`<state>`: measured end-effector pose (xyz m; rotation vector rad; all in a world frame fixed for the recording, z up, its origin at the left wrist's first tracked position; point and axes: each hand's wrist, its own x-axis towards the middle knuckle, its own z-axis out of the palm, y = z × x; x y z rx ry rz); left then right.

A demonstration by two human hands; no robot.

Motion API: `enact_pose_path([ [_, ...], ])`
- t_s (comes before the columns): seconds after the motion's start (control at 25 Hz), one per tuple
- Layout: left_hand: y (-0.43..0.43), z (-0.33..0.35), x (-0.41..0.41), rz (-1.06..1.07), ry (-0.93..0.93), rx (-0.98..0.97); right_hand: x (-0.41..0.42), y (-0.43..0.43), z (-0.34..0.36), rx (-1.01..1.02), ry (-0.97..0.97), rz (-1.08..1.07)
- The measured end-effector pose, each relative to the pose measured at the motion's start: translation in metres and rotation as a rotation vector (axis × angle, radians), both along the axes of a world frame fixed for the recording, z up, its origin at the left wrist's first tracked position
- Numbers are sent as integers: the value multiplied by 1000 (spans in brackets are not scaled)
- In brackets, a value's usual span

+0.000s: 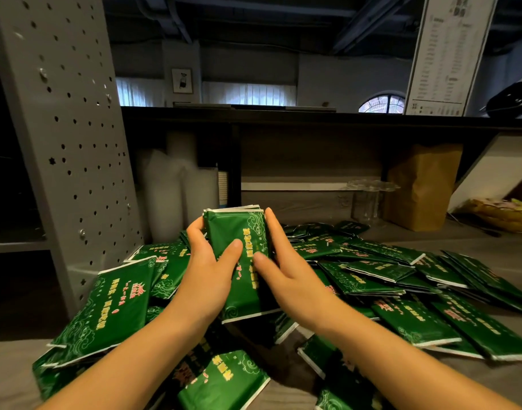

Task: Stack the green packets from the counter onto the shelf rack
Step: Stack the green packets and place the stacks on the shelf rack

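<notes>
Dim back-of-shop shelving runs behind a grey tabletop point(11, 365), which carries a wide, untidy heap of loose green packets point(402, 291) spreading from the near edge toward the right. Above the middle of that heap, a small squared-up bundle of green packets point(239, 232) is held between both hands. The left hand point(206, 261) has its grip curled round the bundle's left edge with the thumb lying on the top face, and the right hand point(286, 270) grips the right edge the same way. The shelf rack point(76, 128), a perforated grey upright with dark shelves, stands just left of the heap. Its shelves are too dark to show whether any packets are on them. Judging by the size of the heap, most of the job remains, and this bundle has not yet reached the rack. At the back, a brown paper bag point(422, 184) stands with its contents hidden, a clear glass jar point(369, 199) beside it looks empty, and stacked white cups point(171, 184) sit near the rack.
</notes>
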<state>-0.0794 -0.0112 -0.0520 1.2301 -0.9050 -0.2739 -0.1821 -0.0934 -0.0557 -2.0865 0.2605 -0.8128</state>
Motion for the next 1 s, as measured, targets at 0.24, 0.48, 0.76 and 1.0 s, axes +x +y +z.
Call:
enact_pose_path([
  [0.24,1,6,16,45,91,-6,-18,-69,5,-518,416,-418],
  [0.48,1,7,20,58,108,20,-13,-85,-9,-650,825,-463],
  [0.76,1,6,22,41,153,59,-16,-80,-2,-676,738,-340],
  [1.0,1,7,23,23,174,65,-15,-75,-3,-602,852,-164],
])
